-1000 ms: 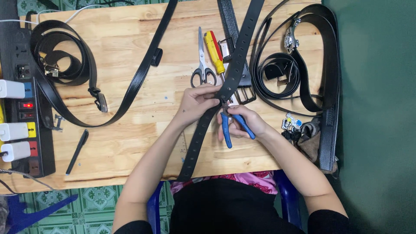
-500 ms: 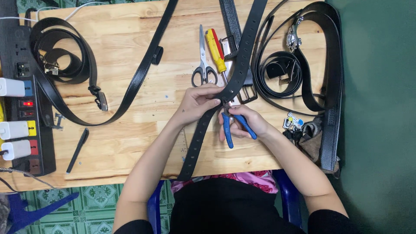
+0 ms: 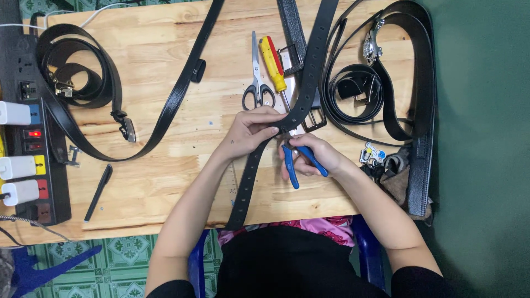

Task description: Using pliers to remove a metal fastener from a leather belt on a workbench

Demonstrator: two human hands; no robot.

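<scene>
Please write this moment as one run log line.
left hand: holds black belt | right hand: grips blue-handled pliers at belt | scissors beside

Bright, even overhead light on the wooden table (image 3: 165,182), soft short shadows, sharp focus, no glare.

Black punched belt (image 3: 298,113) runs diagonally from top centre down to the bottom centre edge — flat, holes showing. Blue-handled pliers (image 3: 298,160) sit mid-frame — handles angled down, nose at the belt.
</scene>
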